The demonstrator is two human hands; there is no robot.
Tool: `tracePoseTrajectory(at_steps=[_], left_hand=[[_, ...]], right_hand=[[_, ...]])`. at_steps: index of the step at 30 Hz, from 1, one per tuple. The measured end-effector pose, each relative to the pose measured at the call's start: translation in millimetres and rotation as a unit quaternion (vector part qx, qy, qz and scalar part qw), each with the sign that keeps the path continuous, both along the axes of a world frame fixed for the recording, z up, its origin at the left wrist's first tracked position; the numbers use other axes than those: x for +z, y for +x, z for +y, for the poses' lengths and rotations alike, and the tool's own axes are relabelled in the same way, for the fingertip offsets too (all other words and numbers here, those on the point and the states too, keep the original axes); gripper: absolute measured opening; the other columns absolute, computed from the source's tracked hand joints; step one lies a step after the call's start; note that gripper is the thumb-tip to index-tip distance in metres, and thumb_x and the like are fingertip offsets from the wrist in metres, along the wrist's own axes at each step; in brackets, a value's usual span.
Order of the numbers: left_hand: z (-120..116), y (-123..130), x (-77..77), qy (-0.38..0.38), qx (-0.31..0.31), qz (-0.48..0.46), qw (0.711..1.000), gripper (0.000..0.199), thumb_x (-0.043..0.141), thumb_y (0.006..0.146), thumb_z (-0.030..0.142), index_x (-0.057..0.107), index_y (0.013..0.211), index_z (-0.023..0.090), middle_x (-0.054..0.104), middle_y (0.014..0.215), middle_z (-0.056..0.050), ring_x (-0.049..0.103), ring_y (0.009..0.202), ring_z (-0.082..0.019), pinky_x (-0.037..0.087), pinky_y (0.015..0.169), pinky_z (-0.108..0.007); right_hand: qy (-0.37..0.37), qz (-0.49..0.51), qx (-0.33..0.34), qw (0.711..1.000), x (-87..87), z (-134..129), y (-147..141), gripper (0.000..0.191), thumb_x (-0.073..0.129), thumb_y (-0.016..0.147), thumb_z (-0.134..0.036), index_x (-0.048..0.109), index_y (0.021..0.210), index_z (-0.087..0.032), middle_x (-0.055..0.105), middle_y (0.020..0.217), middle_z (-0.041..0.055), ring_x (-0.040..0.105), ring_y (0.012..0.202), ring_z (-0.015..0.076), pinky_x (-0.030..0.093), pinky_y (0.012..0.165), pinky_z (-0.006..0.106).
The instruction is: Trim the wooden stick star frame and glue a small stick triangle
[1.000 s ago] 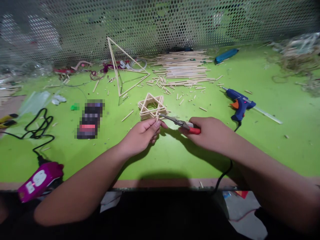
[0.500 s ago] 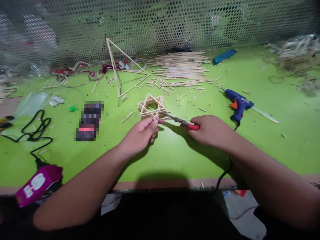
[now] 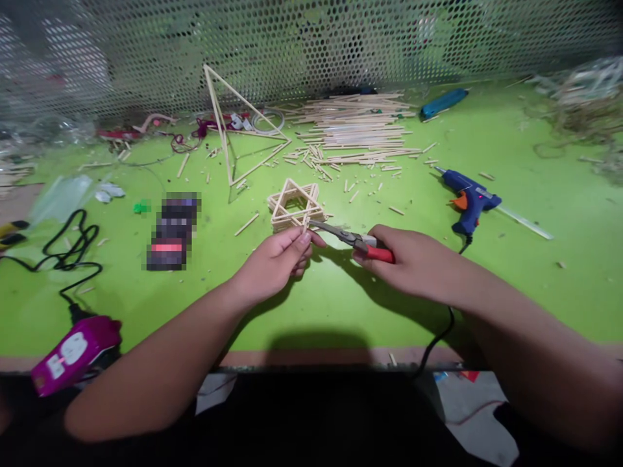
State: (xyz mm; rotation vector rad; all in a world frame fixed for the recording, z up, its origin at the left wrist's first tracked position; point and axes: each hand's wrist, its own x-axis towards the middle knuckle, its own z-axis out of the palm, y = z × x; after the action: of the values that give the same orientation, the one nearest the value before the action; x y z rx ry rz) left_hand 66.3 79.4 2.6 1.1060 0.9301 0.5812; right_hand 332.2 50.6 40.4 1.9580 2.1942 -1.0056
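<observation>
Head view, left fingers (image 3: pixel 302 240) pinched on a stick (image 3: pixel 306 223), right fingers (image 3: pixel 380 231) wrapped around pliers (image 3: pixel 357 242), wooden star (image 3: pixel 298 215) just beyond left fingers

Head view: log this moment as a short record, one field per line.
Left hand: pinches a thin stick
Right hand: grips red-handled pliers, tip beside that stick
Pliers contact with stick: too small to tell
Star frame: layered, just beyond the left hand
Triangular frame: behind and left of the star frame
Stick pile: behind the star frame
Glue gun: blue, beyond the right hand
</observation>
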Motion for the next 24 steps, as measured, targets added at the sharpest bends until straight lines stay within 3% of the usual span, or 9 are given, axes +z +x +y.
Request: tracePoseTrajectory(at_steps=[7,12,18,24], left_hand=[[4,-6,-0.1,0.068,-0.034,0.085,0.993,0.045,0.062,0.11,0.06,0.074,0.118,0.017,0.044,0.072,0.004,0.041,0.06,-0.012,0.035,0.055,-0.025],[5,-7,-3.9,0.044,-0.014,0.075,0.996,0.046,0.064,0.109,0.059,0.076,0.122,0.017,0.043,0.072,0.005,0.04,0.059,-0.012,0.035,0.055,-0.024],[7,-6,-7.0,0.022,0.004,0.063,0.998,0.047,0.067,0.106,0.062,0.075,0.116,0.017,0.042,0.072,0.005,0.04,0.059,-0.01,0.031,0.053,-0.023],[4,-7,-3.4,0.002,0.007,0.037,0.999,0.045,0.065,0.108,0.063,0.07,0.117,0.019,0.043,0.074,0.006,0.039,0.059,-0.01,0.032,0.053,-0.022]], right_hand=[[0.034,-0.046,-0.035,0.998,-7.9,5,-7,0.038,0.06,0.094,-0.063,0.059,0.082,-0.027,0.069,0.075,0.0066,0.055,0.065,0.0243,0.034,0.059,0.036],[0.034,-0.091,-0.046,0.994,-8.9,9,-12,0.022,0.063,0.089,-0.048,0.066,0.079,-0.028,0.069,0.072,0.0074,0.053,0.061,0.0245,0.033,0.058,0.036],[0.002,-0.097,-0.078,0.992,-9.7,14,-16,0.021,0.063,0.088,-0.043,0.07,0.078,-0.026,0.072,0.075,0.0087,0.056,0.064,0.0238,0.033,0.059,0.035],[0.037,-0.041,-0.037,0.998,-9.2,9,-3,0.021,0.059,0.093,-0.042,0.065,0.083,-0.024,0.073,0.081,0.0083,0.058,0.068,0.0224,0.034,0.059,0.034]])
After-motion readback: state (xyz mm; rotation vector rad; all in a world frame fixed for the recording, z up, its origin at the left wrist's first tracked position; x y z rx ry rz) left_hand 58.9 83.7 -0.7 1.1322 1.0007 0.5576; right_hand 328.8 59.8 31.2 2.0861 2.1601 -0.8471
